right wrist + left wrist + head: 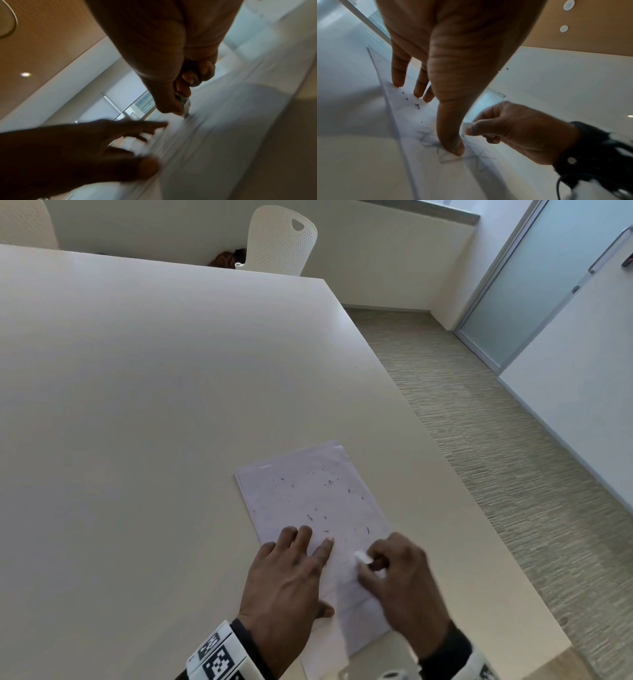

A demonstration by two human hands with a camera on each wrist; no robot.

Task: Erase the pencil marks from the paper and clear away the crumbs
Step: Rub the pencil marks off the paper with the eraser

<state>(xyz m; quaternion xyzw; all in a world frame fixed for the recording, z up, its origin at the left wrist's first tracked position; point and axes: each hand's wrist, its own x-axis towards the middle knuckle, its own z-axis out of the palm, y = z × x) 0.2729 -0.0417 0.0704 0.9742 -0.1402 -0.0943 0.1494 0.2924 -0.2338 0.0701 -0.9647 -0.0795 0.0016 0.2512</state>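
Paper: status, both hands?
Left hand flat, pinning paper. Right hand pinching eraser on it. Pencil marks and crumbs remain.

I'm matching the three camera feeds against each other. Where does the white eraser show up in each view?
Head: eraser low, right of centre, pinched by the right hand over the paper.
Left wrist: eraser right of centre, at the right hand's fingertips.
Right wrist: eraser centre, blurred, under the thumb.
Shared landmark: the left hand, spread flat on the paper.
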